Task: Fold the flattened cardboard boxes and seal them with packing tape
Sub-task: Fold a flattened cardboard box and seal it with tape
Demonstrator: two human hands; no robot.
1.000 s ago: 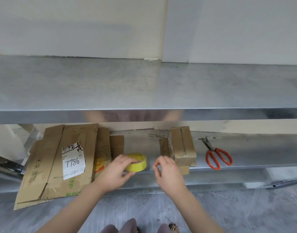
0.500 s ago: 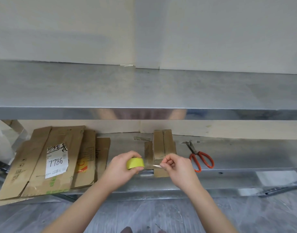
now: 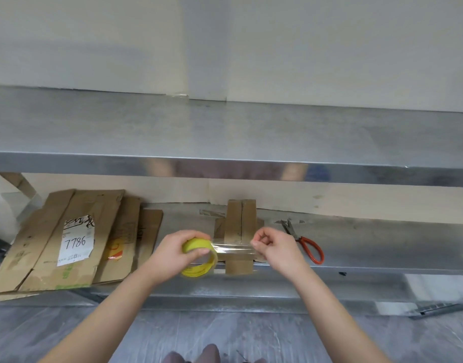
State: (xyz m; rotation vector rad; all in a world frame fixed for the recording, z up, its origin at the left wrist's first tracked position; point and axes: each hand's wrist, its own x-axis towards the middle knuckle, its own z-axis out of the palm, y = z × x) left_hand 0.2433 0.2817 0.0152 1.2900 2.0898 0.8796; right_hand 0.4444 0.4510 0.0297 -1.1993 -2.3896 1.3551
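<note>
A pale wall (image 3: 94, 43) fills the upper part of the frame. Below it a wide metal upper shelf (image 3: 225, 127) runs from edge to edge across the middle. Under that sits a lower shelf (image 3: 369, 239), also metal, and a grey floor (image 3: 225, 334) shows along the bottom.

At the lower left of the frame a stack of flattened boxes (image 3: 112, 231) lies on the lower shelf, its near edge hanging past the shelf front. A white label (image 3: 77, 241) reading 7786 is stuck on the top sheet.

Near the centre, a small folded box (image 3: 241, 218) rests on the lower shelf with its two top flaps meeting in a seam that runs away from the viewer.

Two bare forearms reach up from the bottom of the frame. The left hand (image 3: 172, 254) grips a yellow tape roll (image 3: 195, 244), fingers curled round it, just left of the folded box. The right hand (image 3: 277, 250) is on the box's right side, pinching the free end of a clear tape strip (image 3: 233, 248). The strip stretches level between the two hands, across the near part of the box; whether it touches the cardboard cannot be told.

Right of the right hand, scissors (image 3: 292, 230) with red handles lie on the lower shelf.
</note>
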